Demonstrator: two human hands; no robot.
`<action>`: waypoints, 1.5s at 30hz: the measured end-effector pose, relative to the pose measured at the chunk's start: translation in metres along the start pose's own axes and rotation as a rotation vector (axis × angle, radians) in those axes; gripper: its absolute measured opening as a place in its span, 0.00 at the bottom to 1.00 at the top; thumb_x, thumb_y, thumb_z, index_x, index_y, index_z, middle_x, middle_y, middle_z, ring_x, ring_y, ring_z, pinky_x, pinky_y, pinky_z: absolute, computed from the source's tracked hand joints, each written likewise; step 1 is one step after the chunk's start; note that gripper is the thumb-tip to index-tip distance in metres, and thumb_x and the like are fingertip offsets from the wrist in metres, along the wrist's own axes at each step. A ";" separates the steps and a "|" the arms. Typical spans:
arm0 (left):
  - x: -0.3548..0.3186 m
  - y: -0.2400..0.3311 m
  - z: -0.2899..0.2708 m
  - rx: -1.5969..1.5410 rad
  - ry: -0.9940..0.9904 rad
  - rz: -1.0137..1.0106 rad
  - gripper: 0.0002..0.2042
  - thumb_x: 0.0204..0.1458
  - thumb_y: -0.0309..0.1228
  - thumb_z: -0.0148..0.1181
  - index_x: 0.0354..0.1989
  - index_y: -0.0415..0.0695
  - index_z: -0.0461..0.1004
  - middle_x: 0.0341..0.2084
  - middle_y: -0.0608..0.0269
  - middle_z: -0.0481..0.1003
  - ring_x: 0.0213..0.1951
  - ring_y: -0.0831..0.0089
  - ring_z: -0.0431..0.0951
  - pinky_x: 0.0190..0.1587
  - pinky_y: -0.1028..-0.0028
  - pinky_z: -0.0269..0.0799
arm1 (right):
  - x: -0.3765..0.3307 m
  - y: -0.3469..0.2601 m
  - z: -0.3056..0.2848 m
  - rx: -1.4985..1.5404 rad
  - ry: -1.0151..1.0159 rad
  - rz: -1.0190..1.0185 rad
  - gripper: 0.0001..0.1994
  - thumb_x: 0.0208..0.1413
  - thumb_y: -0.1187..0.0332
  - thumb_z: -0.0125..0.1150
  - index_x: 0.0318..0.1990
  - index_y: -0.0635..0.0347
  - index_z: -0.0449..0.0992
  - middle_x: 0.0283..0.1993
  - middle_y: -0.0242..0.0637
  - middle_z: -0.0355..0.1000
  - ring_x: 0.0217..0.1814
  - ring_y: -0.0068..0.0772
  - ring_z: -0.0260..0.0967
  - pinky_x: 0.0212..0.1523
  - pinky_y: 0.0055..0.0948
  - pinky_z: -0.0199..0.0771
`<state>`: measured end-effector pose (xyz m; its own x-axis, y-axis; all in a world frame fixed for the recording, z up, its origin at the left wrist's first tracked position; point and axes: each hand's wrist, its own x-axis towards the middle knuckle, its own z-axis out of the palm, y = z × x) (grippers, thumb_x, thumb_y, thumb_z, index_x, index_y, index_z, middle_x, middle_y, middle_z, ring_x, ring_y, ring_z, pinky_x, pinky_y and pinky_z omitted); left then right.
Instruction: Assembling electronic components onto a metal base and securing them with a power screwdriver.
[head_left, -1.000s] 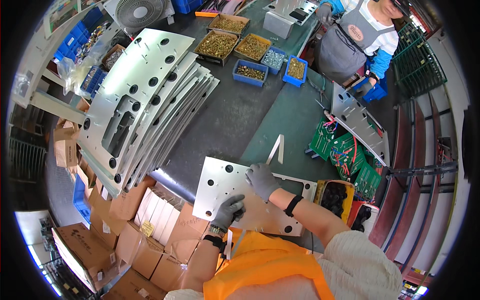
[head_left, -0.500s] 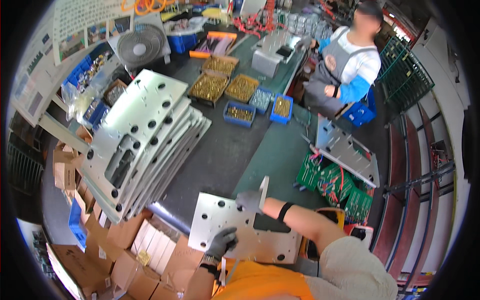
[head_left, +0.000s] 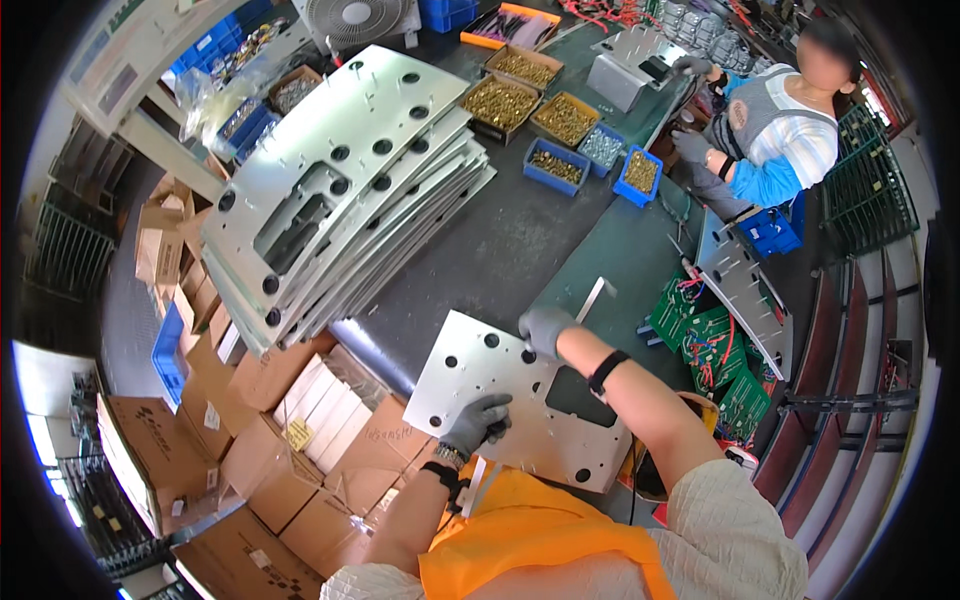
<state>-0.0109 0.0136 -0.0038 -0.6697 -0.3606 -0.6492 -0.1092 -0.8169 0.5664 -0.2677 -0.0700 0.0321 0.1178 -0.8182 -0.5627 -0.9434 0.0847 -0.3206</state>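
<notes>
A silvery metal plate (head_left: 455,365) with round black holes and a large cutout lies tilted at the near edge of the bench. Over its near left part rests my left hand (head_left: 478,424), grey-gloved, its fingers curled together; anything inside them is hidden. My right hand (head_left: 546,330), also gloved, is closed at the plate's far edge. A thin, bent metal strip (head_left: 594,299) sticks out beyond that hand and seems held in it, though the grip itself is hidden.
Left stands a tall stack of similar plates (head_left: 330,190). Trays of brass fasteners (head_left: 500,104) and blue bins (head_left: 555,166) sit farther back. Green circuit boards (head_left: 705,335) and a studded plate (head_left: 742,285) lie right. Cardboard boxes (head_left: 280,450) crowd below left. A co-worker (head_left: 770,140) handles another metal part.
The whole view has shifted, so the bench appears higher and farther right. The strip by my right hand has turned and now shows narrower. My left hand stays on the plate.
</notes>
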 end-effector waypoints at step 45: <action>-0.018 0.003 -0.010 -0.037 0.221 0.099 0.15 0.64 0.40 0.46 0.43 0.40 0.73 0.25 0.61 0.77 0.18 0.77 0.73 0.18 0.78 0.67 | 0.006 -0.135 0.071 -0.192 0.401 -0.172 0.05 0.49 0.64 0.64 0.33 0.50 0.79 0.37 0.36 0.74 0.45 0.39 0.71 0.46 0.40 0.67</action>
<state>0.0080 0.0136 0.0046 -0.4984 -0.5259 -0.6892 -0.0211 -0.7874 0.6161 -0.1175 -0.0458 0.0176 0.1839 -0.9693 -0.1634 -0.9653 -0.1468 -0.2159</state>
